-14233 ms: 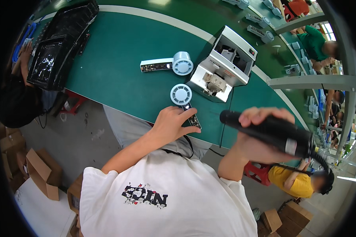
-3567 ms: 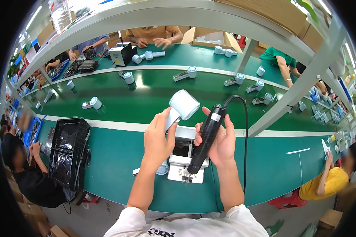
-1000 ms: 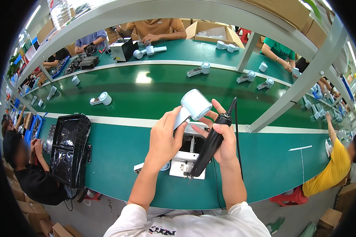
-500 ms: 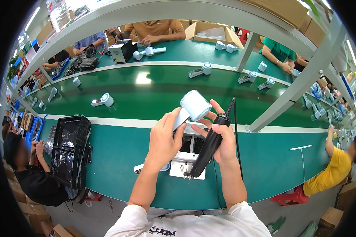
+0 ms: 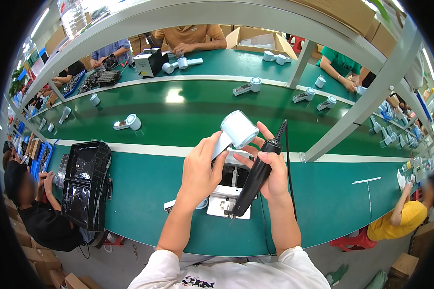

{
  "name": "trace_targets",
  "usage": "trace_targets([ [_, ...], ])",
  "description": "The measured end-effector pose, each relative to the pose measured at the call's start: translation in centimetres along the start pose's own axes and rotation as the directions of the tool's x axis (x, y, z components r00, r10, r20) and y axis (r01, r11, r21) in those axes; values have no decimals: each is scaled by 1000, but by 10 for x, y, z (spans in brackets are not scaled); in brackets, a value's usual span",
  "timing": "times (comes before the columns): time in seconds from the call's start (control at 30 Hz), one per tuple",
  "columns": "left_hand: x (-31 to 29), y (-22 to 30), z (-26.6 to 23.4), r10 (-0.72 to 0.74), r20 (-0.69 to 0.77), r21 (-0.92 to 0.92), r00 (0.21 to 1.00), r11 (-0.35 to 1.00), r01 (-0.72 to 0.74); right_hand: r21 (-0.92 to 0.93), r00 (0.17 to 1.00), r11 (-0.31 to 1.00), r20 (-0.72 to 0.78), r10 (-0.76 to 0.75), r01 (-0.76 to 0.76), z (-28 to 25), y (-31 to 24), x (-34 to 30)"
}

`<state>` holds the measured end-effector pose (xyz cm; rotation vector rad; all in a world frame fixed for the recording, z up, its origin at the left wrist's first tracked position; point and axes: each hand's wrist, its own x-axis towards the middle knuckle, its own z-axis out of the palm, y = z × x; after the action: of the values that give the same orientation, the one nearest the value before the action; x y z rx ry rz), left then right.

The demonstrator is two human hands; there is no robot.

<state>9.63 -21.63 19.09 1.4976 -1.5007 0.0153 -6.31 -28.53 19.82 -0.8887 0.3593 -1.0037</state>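
Observation:
Above the middle of the green bench, my left hand (image 5: 200,166) grips the short handle of a pale-blue handheld device with a drum-shaped white head (image 5: 239,129). My right hand (image 5: 274,178) is closed around a black electric screwdriver (image 5: 252,185), its tip slanting down toward me and its cable at the top. Some fingers of that hand reach to the head of the device. Below both hands stands a silver metal fixture (image 5: 223,206), partly covered by the screwdriver. Another pale device (image 5: 169,206) lies beside it, mostly hidden by my left forearm.
A black tray (image 5: 84,185) sits at the left of the bench. Beyond runs a green belt (image 5: 188,115) carrying several similar devices (image 5: 133,122). A white frame post (image 5: 357,106) slants at the right. Co-workers sit left, right (image 5: 405,216) and across.
Devices on the belt have shifted slightly to the right. The person in yellow has lowered an arm and now holds something white. My hands keep nearly the same pose.

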Motion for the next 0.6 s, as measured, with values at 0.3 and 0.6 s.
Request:
trace_targets([
  [0.3,1,4,-2,-15,25,-33,1000,999,15,5,1000,1000,0,2,-2,1,0,0],
  [0.6,0,7,-1,0,36,-83,999,997,3,43,1000,999,11,2,-3,-2,1,0],
])
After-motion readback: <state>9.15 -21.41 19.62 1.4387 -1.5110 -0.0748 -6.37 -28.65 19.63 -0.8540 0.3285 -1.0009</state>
